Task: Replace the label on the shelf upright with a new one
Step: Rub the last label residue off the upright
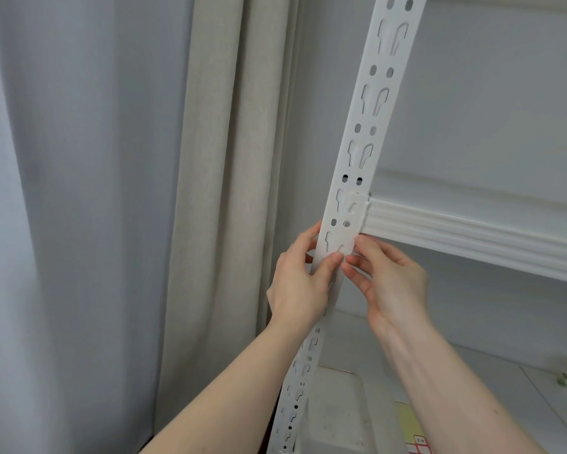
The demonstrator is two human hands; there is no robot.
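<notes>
Your forearms: both reach up from the bottom edge and meet at the shelf upright, just under the shelf beam.
Left hand: you have it wrapped round the upright's left edge, fingers behind the post, thumb pressed across the front face.
Right hand: your fingers are curled, thumb and forefinger tips pinched together on the front face right beside your left thumb; whether they hold a label edge or only touch the metal, you cannot tell.
Label: no label can be made out; if one is there, your fingertips hide it or it is white on white.
Step in hand: it looks like you are either picking at an old label's corner or pressing a new one down; the view does not settle which.
Next move: if peeling, you need a firm nail under one corner and a slow pull along the post while your left hand steadies it.
Upright's look: white perforated metal, keyhole slots and paired round holes, tilting rightward in this wide view.
Beyond: a beige curtain hangs to the left.
</notes>
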